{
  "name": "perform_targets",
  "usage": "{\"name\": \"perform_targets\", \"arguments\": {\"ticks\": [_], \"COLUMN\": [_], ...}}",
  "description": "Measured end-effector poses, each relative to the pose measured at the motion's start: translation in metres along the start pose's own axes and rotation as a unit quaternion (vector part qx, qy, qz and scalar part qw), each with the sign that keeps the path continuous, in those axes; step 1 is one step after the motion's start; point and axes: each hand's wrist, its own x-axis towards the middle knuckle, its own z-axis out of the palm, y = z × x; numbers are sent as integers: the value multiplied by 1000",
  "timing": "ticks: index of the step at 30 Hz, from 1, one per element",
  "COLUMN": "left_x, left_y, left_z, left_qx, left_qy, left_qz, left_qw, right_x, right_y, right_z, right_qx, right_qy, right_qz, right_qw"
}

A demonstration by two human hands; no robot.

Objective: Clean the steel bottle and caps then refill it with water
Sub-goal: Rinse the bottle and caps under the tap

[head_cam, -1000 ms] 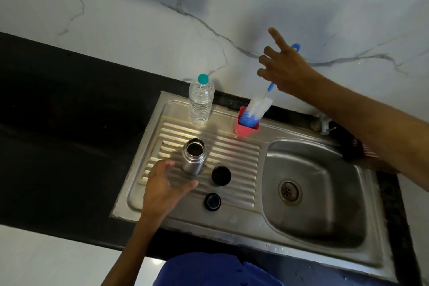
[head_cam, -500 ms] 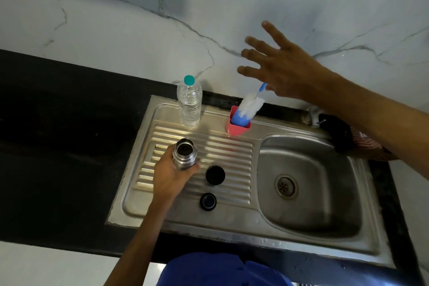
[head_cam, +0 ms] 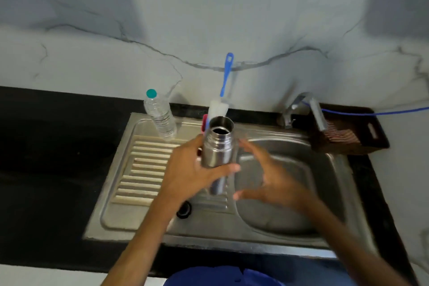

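My left hand grips the open steel bottle around its body and holds it upright above the ribbed draining board. My right hand hovers just right of the bottle with its fingers spread, holding nothing. One black cap lies on the draining board below my left wrist. The other cap is hidden behind my hands. A blue-handled bottle brush stands in a pink holder behind the bottle.
A clear plastic water bottle with a teal cap stands at the back of the steel sink unit. The basin lies to the right, with a tap and a dark tray behind it.
My left hand closed on the steel bottle and lifted it off the draining board. My right hand came down from near the brush to beside the bottle.
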Motion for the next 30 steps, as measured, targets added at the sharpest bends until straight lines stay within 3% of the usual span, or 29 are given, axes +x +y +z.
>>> {"name": "perform_targets", "arguments": {"ticks": [4,7,9,12,15,18,21,24,28,30], "left_x": [-13,-15,-9,7,18,25,43,71,112,142], "left_y": [37,45,43,31,17,13,7,-2,13,22], "left_z": [88,137,160,180,196,205,217,232,248,255], "left_qx": [-5,-31,-15,-23,-148,-144,-76,41,207,307], "left_qy": [-66,-129,-141,-112,-84,-41,-67,-108,-166,-174], "left_qz": [-25,-41,-40,-66,-106,-117,-104,-30,93,149], "left_qw": [997,990,989,991,980,982,989,993,960,924], "right_x": [-48,-80,-101,-119,-130,-139,-138,-132,-117,-109], "right_y": [29,69,96,132,159,166,154,149,155,161], "right_z": [10,-11,-33,-81,-141,-186,-219,-235,-240,-238], "right_qx": [209,196,111,-148,-416,-565,-647,-682,-696,-696], "right_qy": [55,118,151,143,96,111,94,64,40,30], "right_qz": [63,113,163,205,189,105,77,76,69,63], "right_qw": [974,967,969,957,884,811,752,724,713,714]}}
